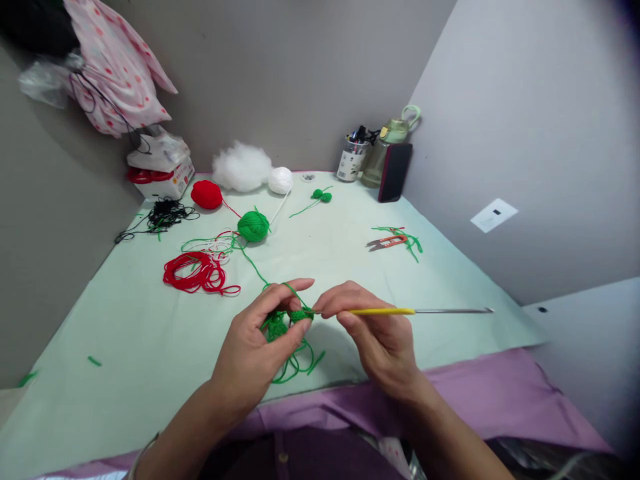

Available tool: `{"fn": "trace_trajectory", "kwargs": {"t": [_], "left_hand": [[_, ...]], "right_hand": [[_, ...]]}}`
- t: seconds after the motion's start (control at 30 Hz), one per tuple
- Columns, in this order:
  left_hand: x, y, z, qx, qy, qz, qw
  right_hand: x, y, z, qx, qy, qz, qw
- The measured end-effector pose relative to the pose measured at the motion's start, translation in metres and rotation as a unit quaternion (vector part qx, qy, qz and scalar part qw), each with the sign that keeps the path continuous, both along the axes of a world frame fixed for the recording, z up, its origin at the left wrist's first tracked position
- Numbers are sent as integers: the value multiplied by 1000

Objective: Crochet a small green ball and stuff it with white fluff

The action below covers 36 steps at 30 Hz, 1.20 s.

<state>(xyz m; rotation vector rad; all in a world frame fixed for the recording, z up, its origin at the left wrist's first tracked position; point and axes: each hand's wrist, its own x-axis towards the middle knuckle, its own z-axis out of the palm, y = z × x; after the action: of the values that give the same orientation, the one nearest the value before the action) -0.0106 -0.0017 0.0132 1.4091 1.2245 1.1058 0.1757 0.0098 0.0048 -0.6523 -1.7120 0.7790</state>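
Observation:
Between the thumb and fingers of my left hand (pixel 257 337) is a small piece of green crochet work (pixel 301 315). A strand of green yarn passes over that hand's forefinger and runs back to the green yarn ball (pixel 253 227). My right hand (pixel 383 333) grips a crochet hook (pixel 383 311) by its yellow handle; one metal end points right, and the other meets the green piece at my left fingertips. Loose green yarn tails (pixel 297 367) hang below the left hand onto the table.
A red yarn coil (pixel 195 272) lies left; beyond it are a red ball (pixel 207 195), white ball (pixel 281 180), stuffing (pixel 241 167) and black yarn (pixel 167 213). Orange thread snips (pixel 387 243) lie right among green scraps. A phone (pixel 395 173) leans against a bottle (pixel 375 160).

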Motion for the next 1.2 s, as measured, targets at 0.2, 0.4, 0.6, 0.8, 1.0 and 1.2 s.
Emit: {"fn": "trace_trajectory", "kwargs": {"t": [0.2,0.4,0.6,0.8,1.0,1.2], "left_hand": [[2,2,-8,91,66,6,994],[8,-3,-5,-71,-161,-20,984],[4,3,-3,-239,-360,-79,898],[4,2,-6,-168,-271,-72,945],[9,1,-2,-149,-251,-56,955],[1,6,-4,-213,-339,-127,907]], "right_hand": [[0,2,-2,110,-139,-46,983],[-5,-11,-18,249,-237,-170,923],[-5,-10,-14,43,18,-113,993],[-8,1,-10,-132,169,-12,977],[-8,2,-10,-152,167,-5,974],[-3,8,-6,-266,257,28,929]]}}
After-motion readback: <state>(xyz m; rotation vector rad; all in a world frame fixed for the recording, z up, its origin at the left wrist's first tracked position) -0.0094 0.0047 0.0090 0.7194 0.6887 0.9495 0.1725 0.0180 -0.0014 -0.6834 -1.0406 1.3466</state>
